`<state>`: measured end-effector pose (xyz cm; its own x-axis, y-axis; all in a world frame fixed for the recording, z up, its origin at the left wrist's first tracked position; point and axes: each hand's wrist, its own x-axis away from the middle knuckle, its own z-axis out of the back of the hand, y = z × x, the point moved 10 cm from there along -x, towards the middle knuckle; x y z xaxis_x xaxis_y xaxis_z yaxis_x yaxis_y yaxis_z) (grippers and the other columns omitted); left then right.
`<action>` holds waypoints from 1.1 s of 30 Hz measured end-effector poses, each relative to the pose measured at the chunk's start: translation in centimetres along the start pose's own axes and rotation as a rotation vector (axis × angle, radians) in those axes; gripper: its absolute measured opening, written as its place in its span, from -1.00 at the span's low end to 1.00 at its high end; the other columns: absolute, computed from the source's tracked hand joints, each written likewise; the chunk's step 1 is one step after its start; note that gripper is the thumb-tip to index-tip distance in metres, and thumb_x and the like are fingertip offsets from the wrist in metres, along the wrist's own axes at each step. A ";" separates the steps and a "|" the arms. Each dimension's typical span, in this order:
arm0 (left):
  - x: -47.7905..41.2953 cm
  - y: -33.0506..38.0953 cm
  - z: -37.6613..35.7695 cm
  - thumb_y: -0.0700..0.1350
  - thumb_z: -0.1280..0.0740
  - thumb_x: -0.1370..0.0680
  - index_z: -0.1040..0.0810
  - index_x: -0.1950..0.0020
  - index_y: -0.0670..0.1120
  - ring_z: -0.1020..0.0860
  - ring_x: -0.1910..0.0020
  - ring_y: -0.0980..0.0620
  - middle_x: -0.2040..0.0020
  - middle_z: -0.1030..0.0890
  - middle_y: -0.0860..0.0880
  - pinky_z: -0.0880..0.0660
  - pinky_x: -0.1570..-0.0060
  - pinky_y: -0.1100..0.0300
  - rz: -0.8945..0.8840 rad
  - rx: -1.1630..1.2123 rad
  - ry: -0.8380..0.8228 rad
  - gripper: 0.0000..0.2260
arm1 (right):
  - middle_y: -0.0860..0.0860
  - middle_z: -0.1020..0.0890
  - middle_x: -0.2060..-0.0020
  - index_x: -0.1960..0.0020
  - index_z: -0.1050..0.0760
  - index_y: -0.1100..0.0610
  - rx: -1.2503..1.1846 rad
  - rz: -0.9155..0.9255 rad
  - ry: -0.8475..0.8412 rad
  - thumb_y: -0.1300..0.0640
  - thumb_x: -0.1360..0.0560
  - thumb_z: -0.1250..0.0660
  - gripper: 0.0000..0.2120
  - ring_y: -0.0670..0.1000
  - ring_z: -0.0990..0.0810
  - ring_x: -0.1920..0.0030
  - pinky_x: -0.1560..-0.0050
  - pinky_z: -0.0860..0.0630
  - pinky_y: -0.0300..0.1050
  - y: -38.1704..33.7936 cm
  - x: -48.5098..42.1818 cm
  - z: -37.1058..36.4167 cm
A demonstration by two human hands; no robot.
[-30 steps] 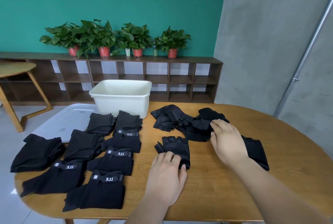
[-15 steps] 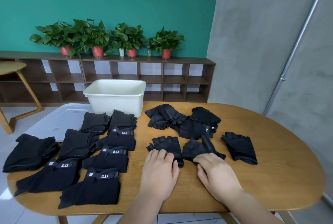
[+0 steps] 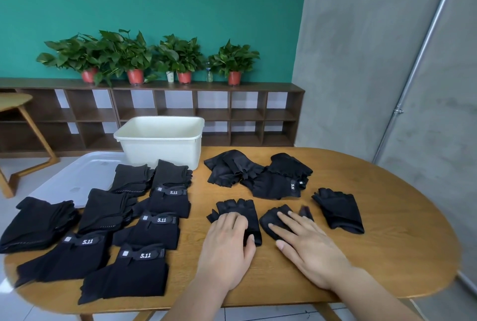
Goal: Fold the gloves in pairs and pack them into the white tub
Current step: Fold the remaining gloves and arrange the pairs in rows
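- Black fingerless glove (image 3: 241, 208) lies flat under our left hand (image 3: 227, 245). Fingers are straight and close together, pressing the near half. Thumb rests on the glove's near right corner.
- 2nd black glove (image 3: 272, 218) sits just right of it, under our right hand (image 3: 307, 245). Fingers are spread, flat on the fabric, pinching nothing.
- The two gloves lie side by side w/ a strip of bare wood betw. them; our hands are apart.
- Just right of the right hand: 3rd loose glove (image 3: 338, 213), untouched.
- Beyond both hands: heap of unsorted gloves (image 3: 258, 176), one showing a 5.11 tag.
- Left of the left hand: folded pairs (image 3: 152, 230) w/ 5.11 straps, in rows out to the table's left end.
- White tub (image 3: 160, 145) stands well beyond the left hand, at the back edge of the wooden table (image 3: 387, 256).
- Pale plastic lid (image 3: 77, 178) lies just left of the tub, partly under the folded pairs.
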<state>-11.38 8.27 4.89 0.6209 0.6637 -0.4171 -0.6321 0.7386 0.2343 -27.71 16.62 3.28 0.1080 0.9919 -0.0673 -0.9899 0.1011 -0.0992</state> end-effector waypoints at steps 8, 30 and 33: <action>-0.2 -0.5 -3.8 0.24 0.13 -0.73 0.09 -0.71 0.26 0.32 -0.68 -0.02 -0.73 0.18 0.09 0.25 -0.66 -0.04 0.020 -0.058 -0.388 -0.48 | -0.07 0.20 -0.69 -0.64 0.18 -0.37 -0.047 -0.367 -0.080 -0.44 -0.61 0.31 -0.39 0.07 0.30 -0.67 -0.65 0.23 0.21 1.8 -0.2 -2.2; 3.0 3.5 -2.6 0.25 0.12 -0.73 -0.13 -0.71 0.13 0.19 -0.70 0.02 -0.73 -0.01 0.07 0.29 -0.63 0.05 -0.099 -0.021 -0.268 -0.44 | -0.03 -0.45 -0.53 -0.49 -0.52 0.00 -0.137 -0.364 0.380 -0.04 -0.69 -0.09 -0.55 0.04 -0.25 -0.61 -0.64 -0.12 0.05 -0.6 2.4 -0.2; 3.2 3.7 -1.5 0.20 0.05 -0.72 -0.27 -0.67 0.09 0.18 -0.70 -0.01 -0.71 -0.07 0.05 0.19 -0.66 0.01 -0.091 -0.014 -0.186 -0.47 | 0.00 -0.63 -0.25 -0.18 -0.70 0.06 -0.227 -0.476 0.717 0.17 -0.57 -0.42 -0.78 0.14 -0.49 -0.35 -0.38 -0.43 0.18 0.9 5.5 2.1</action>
<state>-12.40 12.91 3.13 0.7498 0.6059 -0.2660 -0.5753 0.7955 0.1904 -28.15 22.36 4.87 0.6099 0.5543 -0.5664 -0.7919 0.3969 -0.4642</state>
